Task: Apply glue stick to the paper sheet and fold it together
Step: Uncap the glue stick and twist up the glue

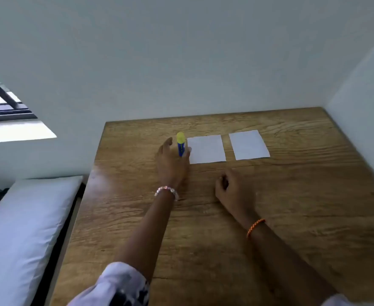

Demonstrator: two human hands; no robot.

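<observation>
A blue glue stick (181, 144) with a yellow cap stands upright on the wooden table (292, 206), just left of two white paper sheets. The nearer sheet (206, 149) lies beside the stick and the second sheet (248, 145) lies to its right. My left hand (172, 163) reaches around the base of the stick, with the thumb next to it on the right and the fingers spread on its left, not closed on it. Holding nothing, my right hand (233, 191) rests on the table in front of the sheets, its fingers loosely curled.
The table stands in a corner, with white walls behind it and to its right. A bed with a white pillow (20, 228) runs along the table's left edge. A window (2, 107) is at the far left.
</observation>
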